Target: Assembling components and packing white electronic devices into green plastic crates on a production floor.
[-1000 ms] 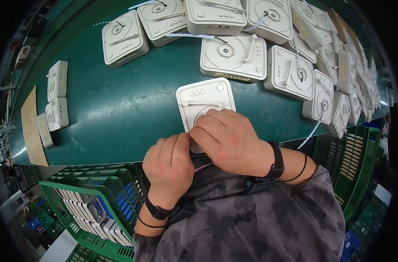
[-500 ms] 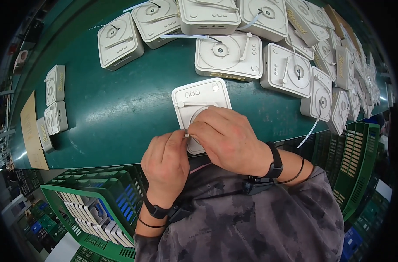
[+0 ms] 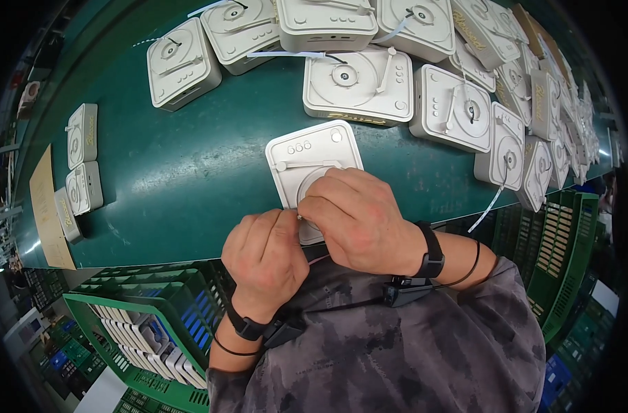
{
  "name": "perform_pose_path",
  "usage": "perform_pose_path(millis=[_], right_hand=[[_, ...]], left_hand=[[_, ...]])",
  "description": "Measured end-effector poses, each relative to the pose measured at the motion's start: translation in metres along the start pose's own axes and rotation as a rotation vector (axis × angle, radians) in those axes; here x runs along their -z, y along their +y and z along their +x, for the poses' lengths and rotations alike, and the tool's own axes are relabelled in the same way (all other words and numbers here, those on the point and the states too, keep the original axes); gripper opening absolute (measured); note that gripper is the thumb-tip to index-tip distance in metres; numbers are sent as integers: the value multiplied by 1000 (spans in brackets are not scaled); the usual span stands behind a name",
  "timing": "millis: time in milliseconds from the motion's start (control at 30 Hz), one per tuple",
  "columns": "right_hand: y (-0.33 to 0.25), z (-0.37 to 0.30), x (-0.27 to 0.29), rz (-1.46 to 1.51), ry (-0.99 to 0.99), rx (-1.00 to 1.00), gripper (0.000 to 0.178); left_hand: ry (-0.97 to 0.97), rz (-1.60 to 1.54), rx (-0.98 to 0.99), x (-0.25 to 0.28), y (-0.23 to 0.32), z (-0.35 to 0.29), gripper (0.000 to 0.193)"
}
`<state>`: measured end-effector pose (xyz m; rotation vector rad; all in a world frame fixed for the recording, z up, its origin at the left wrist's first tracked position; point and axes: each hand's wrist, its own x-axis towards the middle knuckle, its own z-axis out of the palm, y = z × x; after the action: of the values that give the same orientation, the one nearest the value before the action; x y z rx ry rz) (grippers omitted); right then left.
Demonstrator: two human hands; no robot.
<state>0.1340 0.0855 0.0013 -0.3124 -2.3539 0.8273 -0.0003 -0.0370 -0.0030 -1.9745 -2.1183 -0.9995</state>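
Both the left hand (image 3: pixel 264 255) and the right hand (image 3: pixel 355 220) are pinched tight on a tiny pale piece (image 3: pixel 300 217), over a white turntable-shaped box (image 3: pixel 315 148) at frame centre on the green counter (image 3: pixel 190 151).

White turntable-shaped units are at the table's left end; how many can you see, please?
3: a far unit, a middle unit, and a near unit beside the cardboard.

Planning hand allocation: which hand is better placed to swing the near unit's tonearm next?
Right, probably: the right hand is over the white unit, close beside the tonearm; the left hand sits lower, by the unit's left edge.
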Motion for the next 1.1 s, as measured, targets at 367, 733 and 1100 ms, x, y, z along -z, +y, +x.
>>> perform_pose_path(millis=[367, 733, 1100], right_hand=[[5, 0, -4, -14, 44, 52, 19], [-10, -22, 34, -367, -274, -7, 61], [-17, 64, -21, 63, 51, 238, 51]], left_hand=[[25, 16, -50, -4, 0, 4, 25], [-50, -120, 226, 13, -19, -15, 17], [472, -749, 600, 32, -24, -14, 56]])
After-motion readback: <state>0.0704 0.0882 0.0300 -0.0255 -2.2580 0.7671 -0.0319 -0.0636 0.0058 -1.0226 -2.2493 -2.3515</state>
